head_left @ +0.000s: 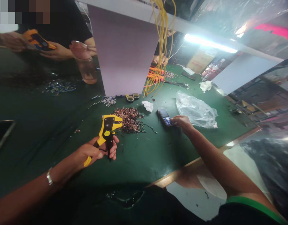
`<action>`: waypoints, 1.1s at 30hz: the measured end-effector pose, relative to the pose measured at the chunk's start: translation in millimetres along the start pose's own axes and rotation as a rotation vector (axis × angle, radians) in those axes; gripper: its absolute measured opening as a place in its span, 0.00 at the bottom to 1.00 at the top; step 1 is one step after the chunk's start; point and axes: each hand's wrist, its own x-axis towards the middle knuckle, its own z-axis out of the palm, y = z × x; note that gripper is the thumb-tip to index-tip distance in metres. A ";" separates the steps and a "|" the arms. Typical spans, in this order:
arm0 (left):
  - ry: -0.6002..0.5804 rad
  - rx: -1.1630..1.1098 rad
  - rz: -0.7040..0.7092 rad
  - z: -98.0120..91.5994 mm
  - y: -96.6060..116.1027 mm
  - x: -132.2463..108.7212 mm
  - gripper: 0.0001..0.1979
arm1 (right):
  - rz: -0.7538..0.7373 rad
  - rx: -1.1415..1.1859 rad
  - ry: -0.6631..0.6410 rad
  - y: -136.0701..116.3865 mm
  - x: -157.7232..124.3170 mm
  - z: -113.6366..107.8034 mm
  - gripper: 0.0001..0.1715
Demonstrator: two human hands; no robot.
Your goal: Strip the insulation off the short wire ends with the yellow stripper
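Wire strippers (107,128) sat gripped in the left hand (92,151), fingers (113,150) curled around the black handle (108,144), just beside a copper wire pile (129,120) on the green desk (144,168); the right hand (182,122), fingers (175,119) pressed together, touched a phone (166,117).

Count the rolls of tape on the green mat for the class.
2. One roll of tape sits beside a second roll of tape on the green mat, behind the pile of copper wire bits. More may be hidden behind the hanging board.
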 end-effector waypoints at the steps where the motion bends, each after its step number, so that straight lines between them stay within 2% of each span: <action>1: -0.001 -0.004 0.001 0.2 0.0 0.2 0.34 | 0.003 -0.002 0.003 -0.5 0.0 0.5 0.13; 16: -0.029 0.033 -0.001 -2.7 2.0 -1.0 0.32 | 0.011 -0.008 0.015 -3.2 -1.1 4.1 0.09; 20: 0.000 0.057 -0.011 1.4 5.6 -0.5 0.32 | -0.002 -0.014 0.018 -0.8 -0.4 4.5 0.10; 27: 0.017 0.011 0.002 -0.9 0.7 0.0 0.33 | -0.048 -0.065 0.004 3.7 -0.2 4.2 0.14; 33: 0.027 0.033 0.005 2.5 3.8 -0.7 0.33 | -0.102 -0.220 -0.016 0.5 -6.2 2.0 0.20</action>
